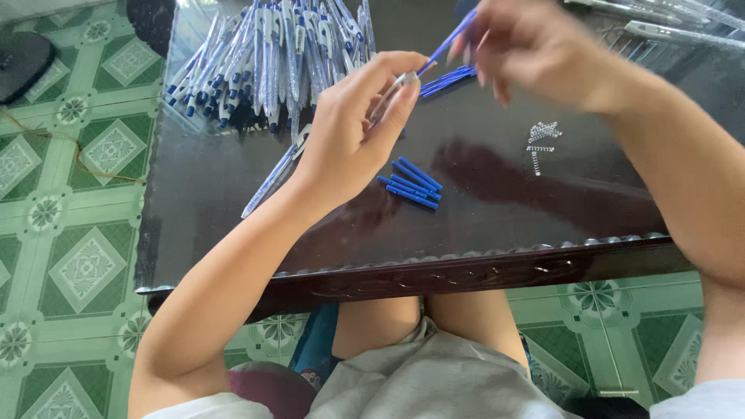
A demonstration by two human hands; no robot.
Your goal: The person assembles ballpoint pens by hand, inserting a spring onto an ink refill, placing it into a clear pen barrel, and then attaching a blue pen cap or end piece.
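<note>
My left hand (353, 128) pinches a clear pen barrel (390, 95) over the dark glossy table (481, 225). My right hand (535, 46), blurred, holds a thin blue refill (448, 40) whose tip meets the open end of that barrel. Just below my left hand lies a small bunch of short blue pen parts (411, 183). A few more blue refills (448, 80) rest on the table under my right hand.
A large heap of blue and white pens (264, 54) fills the table's far left. One loose pen (272, 177) lies beside my left wrist. Small metal springs (542, 136) sit to the right. Clear barrels (667, 27) lie at the far right. Green patterned floor tiles (70, 194) surround the table.
</note>
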